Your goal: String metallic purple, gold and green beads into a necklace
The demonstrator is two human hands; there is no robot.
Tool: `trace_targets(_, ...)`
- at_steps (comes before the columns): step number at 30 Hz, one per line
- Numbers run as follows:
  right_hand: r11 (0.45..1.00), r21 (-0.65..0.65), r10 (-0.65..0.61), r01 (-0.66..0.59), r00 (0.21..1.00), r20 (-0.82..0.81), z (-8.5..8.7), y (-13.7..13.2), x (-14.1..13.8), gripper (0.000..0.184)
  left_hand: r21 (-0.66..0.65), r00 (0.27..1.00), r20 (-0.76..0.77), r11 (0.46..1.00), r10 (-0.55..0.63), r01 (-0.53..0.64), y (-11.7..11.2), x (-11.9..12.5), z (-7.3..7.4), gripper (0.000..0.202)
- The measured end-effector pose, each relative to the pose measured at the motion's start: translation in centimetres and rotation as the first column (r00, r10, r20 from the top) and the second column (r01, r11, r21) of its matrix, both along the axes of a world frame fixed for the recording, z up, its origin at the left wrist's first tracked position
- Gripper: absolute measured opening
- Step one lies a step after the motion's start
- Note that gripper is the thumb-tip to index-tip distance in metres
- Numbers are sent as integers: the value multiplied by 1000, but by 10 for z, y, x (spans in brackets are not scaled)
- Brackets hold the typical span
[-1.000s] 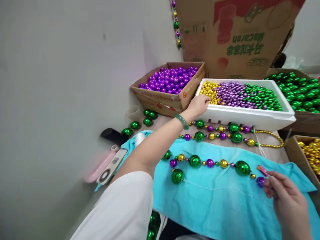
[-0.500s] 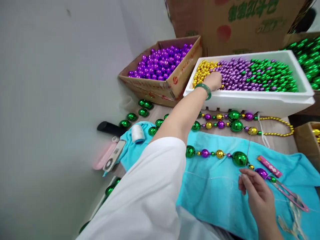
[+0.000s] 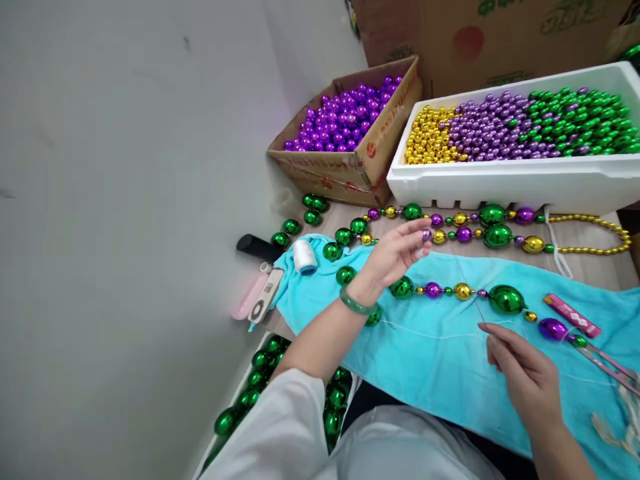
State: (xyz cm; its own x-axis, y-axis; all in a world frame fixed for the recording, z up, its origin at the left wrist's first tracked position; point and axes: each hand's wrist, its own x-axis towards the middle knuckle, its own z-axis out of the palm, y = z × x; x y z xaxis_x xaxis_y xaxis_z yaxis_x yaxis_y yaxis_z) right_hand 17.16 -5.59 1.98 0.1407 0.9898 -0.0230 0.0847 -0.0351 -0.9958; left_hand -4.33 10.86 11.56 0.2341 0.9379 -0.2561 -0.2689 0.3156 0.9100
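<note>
Pinched between the fingertips of my left hand (image 3: pixel 393 257) is a small purple bead (image 3: pixel 427 235). This hand, with a green bangle (image 3: pixel 356 303) on its wrist, is above the turquoise towel (image 3: pixel 430 360). My right hand (image 3: pixel 520 363) is closed on a thin needle (image 3: pixel 471 290) that points up and left. A white thread (image 3: pixel 430 336) runs across the towel towards the right hand. Beyond the hands lies a row of strung beads, with a large green bead (image 3: pixel 507 299) and a purple bead (image 3: pixel 553 329) in it.
A white foam box (image 3: pixel 500 175) holds gold, purple and green beads. Beside it a cardboard box (image 3: pixel 385 150) is full of purple balls. A finished-looking bead necklace (image 3: pixel 590 250), a thread spool (image 3: pixel 305 257), a pink packet (image 3: pixel 572 315) and pink scissors (image 3: pixel 607 365) lie around the towel.
My left hand has come out of the foam box and back over the towel, now with a small purple bead in its fingers. My right hand still holds the needle, which leans further left.
</note>
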Motion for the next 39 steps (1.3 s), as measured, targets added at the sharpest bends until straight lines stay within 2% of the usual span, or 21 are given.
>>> trace_targets(3, 1000, 4, -5, 5, 999, 54, -1, -7, -3, 22, -106, 988, 139, 993, 71, -56, -21, 0, -22, 20)
trace_targets(7, 1000, 1, -18, 18, 997, 75, 0, -18, -6, 23, -143, 969, 217, 986, 115, -86, -35, 1, -32, 18)
trace_targets(16, 1000, -8, -5, 7, 991, 136, 10, -23, -13, 25, -126, 958, 271, 990, 90, -57, -50, 5, -32, 19)
trace_targets(26, 1000, -21, 4, -1, 990, 144, 12, -27, -11, 26, -138, 951, 293, 989, 94, -55, -55, 5, -32, 19)
trace_targets(29, 1000, -19, 17, -14, 989, 150, 11, -29, -9, 26, -93, 953, 291, 994, 80, -55, -55, 6, -33, 19)
trace_targets(31, 1000, -19, 26, -24, 987, 160, 9, -29, -7, 25, -4, 970, 232, 998, 65, -66, -53, 6, -34, 25)
trace_targets(33, 999, -22, 36, -33, 986, 166, 7, -29, -6, 24, 116, 992, 124, 992, 36, -50, -51, 5, -34, 41)
trace_targets(36, 999, -22, 26, -23, 992, 127, 5, -25, -7, 22, 272, 988, -152, 960, -22, 64, -54, 4, -32, 73)
trace_targets(37, 1000, -14, 9, -8, 995, 97, 3, -24, -10, 22, 347, 962, -273, 935, 24, 75, -58, 6, -31, 79)
trace_targets(38, 1000, -7, -16, 16, 998, 68, 1, -22, -12, 21, 450, 916, -382, 890, 121, 70, -62, 9, -29, 82)
trace_targets(39, 999, 14, -51, 50, 998, 32, -3, -20, -16, 20, 578, 848, -459, 814, 264, 59, -67, 14, -27, 81)
